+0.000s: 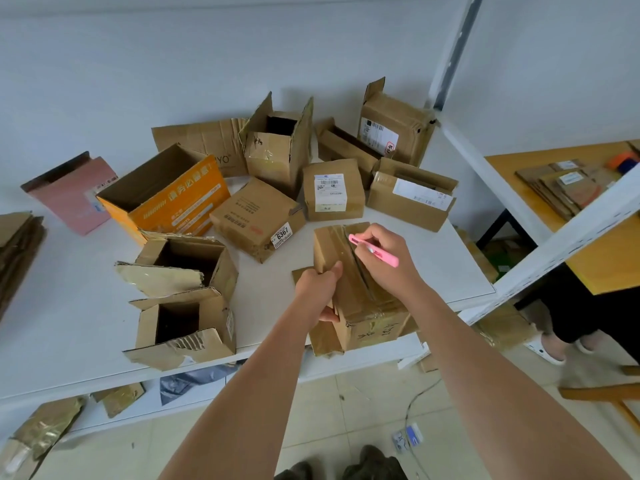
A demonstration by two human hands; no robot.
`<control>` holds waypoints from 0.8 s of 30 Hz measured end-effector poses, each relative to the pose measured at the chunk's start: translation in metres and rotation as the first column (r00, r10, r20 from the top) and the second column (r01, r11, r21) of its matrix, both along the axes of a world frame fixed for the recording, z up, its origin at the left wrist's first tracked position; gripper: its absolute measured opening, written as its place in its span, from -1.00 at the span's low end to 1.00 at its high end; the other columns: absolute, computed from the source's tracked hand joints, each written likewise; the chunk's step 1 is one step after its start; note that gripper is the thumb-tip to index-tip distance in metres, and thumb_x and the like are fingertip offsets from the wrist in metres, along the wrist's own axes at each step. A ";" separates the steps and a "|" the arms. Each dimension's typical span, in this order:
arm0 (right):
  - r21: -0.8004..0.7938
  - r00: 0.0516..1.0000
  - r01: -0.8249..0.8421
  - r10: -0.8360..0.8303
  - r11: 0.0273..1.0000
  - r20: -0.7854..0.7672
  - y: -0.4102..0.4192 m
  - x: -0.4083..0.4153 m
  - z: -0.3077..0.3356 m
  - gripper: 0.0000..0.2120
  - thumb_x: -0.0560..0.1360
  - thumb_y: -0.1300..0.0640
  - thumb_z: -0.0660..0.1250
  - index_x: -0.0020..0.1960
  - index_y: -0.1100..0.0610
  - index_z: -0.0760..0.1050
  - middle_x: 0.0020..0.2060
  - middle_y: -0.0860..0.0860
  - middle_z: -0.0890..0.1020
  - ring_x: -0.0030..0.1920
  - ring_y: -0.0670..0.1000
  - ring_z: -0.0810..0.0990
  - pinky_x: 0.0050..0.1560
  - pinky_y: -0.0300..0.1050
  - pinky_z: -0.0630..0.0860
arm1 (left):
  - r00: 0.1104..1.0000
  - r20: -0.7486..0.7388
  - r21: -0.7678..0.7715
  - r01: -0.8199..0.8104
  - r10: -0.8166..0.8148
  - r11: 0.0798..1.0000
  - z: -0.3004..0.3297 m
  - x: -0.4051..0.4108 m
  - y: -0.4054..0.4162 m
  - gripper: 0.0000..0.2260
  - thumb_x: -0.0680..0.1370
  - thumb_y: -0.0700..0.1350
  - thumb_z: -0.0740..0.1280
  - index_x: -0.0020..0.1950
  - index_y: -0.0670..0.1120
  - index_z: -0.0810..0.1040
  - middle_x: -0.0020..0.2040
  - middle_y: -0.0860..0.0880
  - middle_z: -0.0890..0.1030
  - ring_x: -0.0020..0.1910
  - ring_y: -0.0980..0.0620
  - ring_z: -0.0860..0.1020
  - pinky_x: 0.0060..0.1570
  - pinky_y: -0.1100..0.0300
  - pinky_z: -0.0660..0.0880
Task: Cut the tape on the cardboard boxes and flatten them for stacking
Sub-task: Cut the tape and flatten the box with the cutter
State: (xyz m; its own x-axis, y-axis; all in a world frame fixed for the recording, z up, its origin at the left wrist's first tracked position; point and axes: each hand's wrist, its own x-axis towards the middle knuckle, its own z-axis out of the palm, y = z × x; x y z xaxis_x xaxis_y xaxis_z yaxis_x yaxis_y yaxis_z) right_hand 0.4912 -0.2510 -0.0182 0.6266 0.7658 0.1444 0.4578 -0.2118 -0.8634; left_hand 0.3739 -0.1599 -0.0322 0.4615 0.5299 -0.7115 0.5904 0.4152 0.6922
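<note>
White table (69, 327) under my hands, cardboard boxes all over it beyond and to the left of them. Biggest one, orange box (166, 199), sits open, far left of my left hand, pink box (72, 195) further left. Two torn open boxes (187, 296) lie just left of my left arm. Labelled box (258, 220) marked 6367 sits just beyond my left hand. Taped box (356, 289) is between my hands, at the table's near edge, brown tape along its top. My left hand (317, 289) grips its left edge, fingers curled round the cardboard. My right hand (384, 254) rests on the box top, clenched round a pink cutter (375, 251), tip on the tape seam.
</note>
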 end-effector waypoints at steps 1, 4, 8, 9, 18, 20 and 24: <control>-0.013 1.000 -0.005 0.005 1.000 -0.009 -0.002 -0.001 0.001 -0.94 0.57 0.22 0.33 -0.03 0.08 0.48 -0.19 -0.06 0.58 -0.22 -0.19 0.57 -0.34 -0.40 0.45 | 1.000 -0.003 0.007 -0.001 0.002 1.000 0.000 0.000 -0.001 -0.54 0.56 0.19 0.32 0.26 -0.15 0.46 0.10 -0.14 0.56 -0.06 -0.26 0.66 -0.22 -0.13 0.66; -0.048 1.000 -0.025 0.025 0.999 -0.006 -0.010 -0.004 0.003 -0.96 0.57 0.20 0.33 -0.05 0.12 0.47 -0.18 0.03 0.60 -0.26 -0.12 0.55 -0.34 -0.40 0.43 | 1.000 -0.006 0.028 -0.009 0.009 1.000 0.002 0.001 -0.003 -0.53 0.57 0.18 0.31 0.25 -0.18 0.46 0.11 -0.17 0.56 -0.06 -0.28 0.65 -0.20 -0.14 0.65; -0.074 0.997 -0.051 0.047 0.996 -0.053 -0.035 -0.014 0.004 -0.84 0.55 0.20 0.35 -0.18 0.19 0.47 -0.34 0.04 0.54 -0.39 -0.17 0.43 -0.42 -0.37 0.32 | 1.000 -0.025 0.082 -0.009 0.012 0.997 0.002 0.003 -0.006 -0.54 0.58 0.19 0.29 0.21 -0.20 0.49 0.08 -0.18 0.59 -0.13 -0.24 0.67 -0.22 -0.12 0.66; -0.079 0.996 -0.053 0.047 0.995 -0.080 -0.044 -0.017 0.004 -0.83 0.55 0.20 0.36 -0.20 0.20 0.46 -0.37 0.07 0.52 -0.42 -0.17 0.40 -0.44 -0.36 0.29 | 1.000 -0.025 0.090 -0.008 0.011 0.996 0.002 0.003 -0.007 -0.54 0.58 0.18 0.29 0.20 -0.20 0.49 0.07 -0.18 0.59 -0.14 -0.23 0.68 -0.22 -0.12 0.66; 0.028 0.979 -0.120 0.122 0.992 -0.166 -0.125 -0.050 0.010 -0.85 0.57 0.24 0.32 -0.19 0.16 0.47 -0.42 0.14 0.47 -0.49 -0.14 0.31 -0.49 -0.32 0.23 | 0.999 -0.032 0.153 -0.033 0.039 0.988 0.010 0.005 -0.013 -0.60 0.60 0.12 0.27 0.20 -0.20 0.42 0.04 -0.21 0.59 -0.21 -0.26 0.68 -0.22 -0.17 0.65; 0.043 0.980 -0.112 0.117 0.993 -0.163 -0.141 -0.055 0.006 -0.78 0.55 0.29 0.32 -0.20 0.02 0.50 -0.38 0.15 0.53 -0.50 -0.16 0.32 -0.51 -0.34 0.23 | 0.997 -0.036 0.155 -0.055 0.061 0.986 0.013 0.008 -0.013 -0.60 0.61 0.12 0.25 0.24 -0.19 0.39 0.09 -0.22 0.57 -0.15 -0.28 0.67 -0.21 -0.17 0.65; 0.199 0.962 0.180 -0.130 0.963 -0.239 -0.166 -0.064 -0.012 -0.74 0.55 0.26 0.35 -0.10 -0.11 0.50 -0.20 0.04 0.62 -0.39 0.11 0.48 -0.44 -0.02 0.48 | 0.995 -0.017 0.232 -0.097 0.103 0.968 0.015 0.020 -0.001 -0.48 0.59 -0.08 0.24 0.50 -0.05 0.11 0.31 -0.16 0.42 0.18 -0.25 0.53 -0.08 -0.11 0.63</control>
